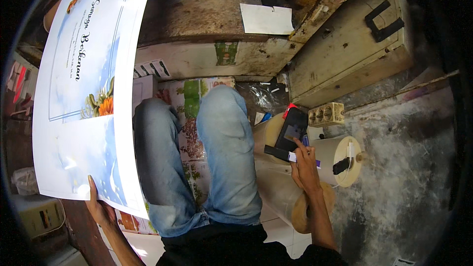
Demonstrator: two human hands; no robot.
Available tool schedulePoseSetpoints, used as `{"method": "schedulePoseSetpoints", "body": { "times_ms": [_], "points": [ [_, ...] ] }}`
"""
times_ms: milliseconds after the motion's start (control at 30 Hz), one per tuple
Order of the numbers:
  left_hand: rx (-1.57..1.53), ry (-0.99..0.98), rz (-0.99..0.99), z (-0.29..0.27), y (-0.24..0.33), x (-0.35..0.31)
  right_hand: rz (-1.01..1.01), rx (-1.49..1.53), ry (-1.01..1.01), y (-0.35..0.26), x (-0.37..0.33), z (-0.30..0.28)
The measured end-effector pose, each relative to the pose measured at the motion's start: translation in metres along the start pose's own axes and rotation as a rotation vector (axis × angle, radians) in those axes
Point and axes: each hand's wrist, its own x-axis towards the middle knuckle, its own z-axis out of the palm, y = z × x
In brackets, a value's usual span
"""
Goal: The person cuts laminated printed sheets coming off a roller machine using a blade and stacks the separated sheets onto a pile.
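My left hand point(101, 208) grips the near edge of a large printed sheet point(84, 152), thumb on top and the other fingers underneath. Blue watercolour, orange flowers and script lettering cover this white sheet, which slopes up along my left side. On the right, my right hand point(306, 167) reaches over a black phone point(292, 130) that rests on some large rolls. Its index finger is stretched out to the phone's screen, and the other fingers are partly bent, with nothing seen in them. Just below the phone, by these fingers, lies a dark bar-shaped piece point(277, 152).
My jeans-covered knees point(224, 128) fill the middle. Thick rolls point(276, 192) stand to the right, one with a black plug point(341, 166) on its end. A power strip point(326, 114) sits beyond them, near a worn metal box point(345, 44). Ahead, a blank white paper point(266, 18) lies on a stained ledge.
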Motion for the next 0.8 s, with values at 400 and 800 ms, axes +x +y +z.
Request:
{"method": "schedulePoseSetpoints", "body": {
  "times_ms": [400,800],
  "points": [
    [-0.03,0.1,-0.149,0.004,-0.002,-0.044,0.416,0.443,0.361,-0.032,0.071,-0.055],
    [-0.051,0.087,-0.183,-0.012,-0.037,-0.076,-0.2,1.089,0.223,-0.174,0.338,-0.067]
  ]
}}
